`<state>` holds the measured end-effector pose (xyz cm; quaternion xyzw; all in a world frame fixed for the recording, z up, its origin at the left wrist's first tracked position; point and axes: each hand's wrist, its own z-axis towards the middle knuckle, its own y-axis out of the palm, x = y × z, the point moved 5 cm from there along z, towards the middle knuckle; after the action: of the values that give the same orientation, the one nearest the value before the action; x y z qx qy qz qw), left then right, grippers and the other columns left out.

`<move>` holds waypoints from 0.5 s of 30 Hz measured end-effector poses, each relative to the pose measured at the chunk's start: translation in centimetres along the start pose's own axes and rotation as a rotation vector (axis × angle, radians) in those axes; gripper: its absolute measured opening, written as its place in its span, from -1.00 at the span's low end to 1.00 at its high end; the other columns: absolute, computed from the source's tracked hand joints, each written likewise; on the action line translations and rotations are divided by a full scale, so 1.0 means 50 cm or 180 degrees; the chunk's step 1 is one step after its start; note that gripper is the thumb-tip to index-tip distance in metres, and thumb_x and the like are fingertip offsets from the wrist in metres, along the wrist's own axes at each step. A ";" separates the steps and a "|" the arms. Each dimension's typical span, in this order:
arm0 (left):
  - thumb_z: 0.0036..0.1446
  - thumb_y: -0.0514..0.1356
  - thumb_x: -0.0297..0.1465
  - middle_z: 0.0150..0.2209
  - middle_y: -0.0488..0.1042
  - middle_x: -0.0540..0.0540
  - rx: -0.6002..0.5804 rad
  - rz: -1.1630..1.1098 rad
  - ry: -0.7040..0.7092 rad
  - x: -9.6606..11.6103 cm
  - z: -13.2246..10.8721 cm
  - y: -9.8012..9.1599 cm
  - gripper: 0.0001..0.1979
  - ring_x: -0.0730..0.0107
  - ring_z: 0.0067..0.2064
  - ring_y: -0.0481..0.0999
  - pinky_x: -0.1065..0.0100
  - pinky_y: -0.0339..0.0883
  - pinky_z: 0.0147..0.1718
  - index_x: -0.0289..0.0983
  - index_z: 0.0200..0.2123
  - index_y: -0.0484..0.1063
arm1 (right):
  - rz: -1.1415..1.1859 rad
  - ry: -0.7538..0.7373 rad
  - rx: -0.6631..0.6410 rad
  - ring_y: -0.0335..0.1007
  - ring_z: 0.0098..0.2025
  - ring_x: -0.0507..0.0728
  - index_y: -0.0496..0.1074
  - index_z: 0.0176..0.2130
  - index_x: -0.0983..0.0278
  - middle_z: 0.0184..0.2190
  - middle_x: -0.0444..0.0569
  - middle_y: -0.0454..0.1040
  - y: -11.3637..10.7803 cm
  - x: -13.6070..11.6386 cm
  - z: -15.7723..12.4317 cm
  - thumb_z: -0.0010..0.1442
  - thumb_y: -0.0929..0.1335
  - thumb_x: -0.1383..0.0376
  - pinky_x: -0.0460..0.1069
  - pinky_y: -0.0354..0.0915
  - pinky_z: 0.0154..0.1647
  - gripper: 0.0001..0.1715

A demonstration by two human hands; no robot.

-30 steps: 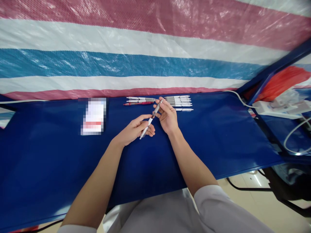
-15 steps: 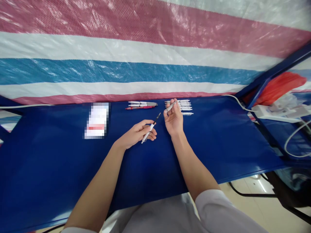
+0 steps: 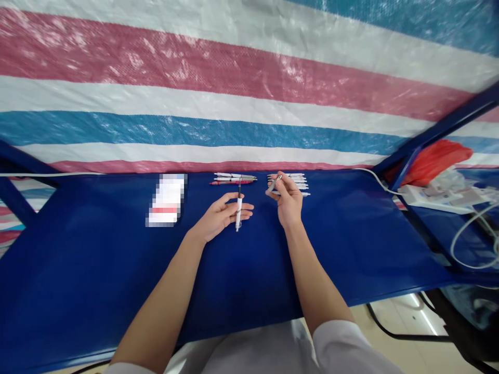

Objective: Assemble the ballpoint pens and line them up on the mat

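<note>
Between thumb and fingers, my left hand (image 3: 222, 214) holds a white pen body (image 3: 238, 212) nearly upright in the view, its dark inner part bare at the upper end. My right hand (image 3: 289, 200) pinches a short grey pen barrel piece (image 3: 274, 184), tilted, a little way off to the right. Behind my left hand lie several pens in a group, among them a red pen (image 3: 230, 183) and white and grey pens (image 3: 234, 176). A row of white pens (image 3: 299, 181) lies behind my right hand and is partly hidden by it.
A blurred white sheet or packet (image 3: 167, 200) lies left on the blue table (image 3: 117, 280). A striped plastic sheet (image 3: 202, 130) hangs behind. At the right are a white power strip (image 3: 432, 200), a red plastic bag (image 3: 436, 161), cables and a blue frame post (image 3: 436, 130).
The pen body in my left hand has turned from slanted to nearly upright. My right hand has rotated, with the grey barrel piece still pinched. The camera view has tilted up slightly.
</note>
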<state>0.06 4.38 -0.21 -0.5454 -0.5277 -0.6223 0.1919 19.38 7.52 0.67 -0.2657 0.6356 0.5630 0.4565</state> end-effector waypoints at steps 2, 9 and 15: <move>0.20 0.31 -0.30 -0.06 0.60 -0.25 0.0029 -0.0026 0.0045 0.003 -0.002 -0.001 -0.63 0.12 -0.04 0.62 0.05 0.38 0.09 -0.23 0.02 0.33 | -0.0232 -0.0098 -0.0064 0.54 -0.25 0.04 0.57 -0.16 0.12 -0.22 -0.13 0.62 0.002 -0.012 -0.004 0.01 0.51 0.19 -0.07 0.50 -0.33 -0.67; 0.19 0.31 -0.32 -0.05 0.59 -0.22 0.0226 -0.0065 0.0195 0.006 -0.004 -0.010 -0.64 0.23 -0.10 0.63 0.08 0.40 0.08 -0.24 0.02 0.35 | -0.1134 -0.0463 -0.0620 0.50 -0.32 0.02 0.58 -0.15 0.09 -0.21 -0.13 0.59 0.033 -0.034 -0.001 0.09 0.47 0.20 -0.02 0.46 -0.27 -0.73; 0.18 0.32 -0.37 -0.08 0.59 -0.20 0.0358 -0.0096 0.0248 0.005 -0.002 -0.021 -0.66 0.23 -0.12 0.63 0.06 0.42 0.07 -0.25 0.01 0.38 | -0.3027 -0.1350 -0.1319 0.52 -0.15 0.10 0.56 -0.02 0.14 -0.07 -0.01 0.54 0.036 -0.073 -0.002 0.27 0.34 0.22 -0.04 0.45 -0.29 -0.69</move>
<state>-0.92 4.80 -0.43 -0.5011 -0.5621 -0.6152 0.2333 19.42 7.18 4.71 -0.4882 0.2161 0.4494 0.7163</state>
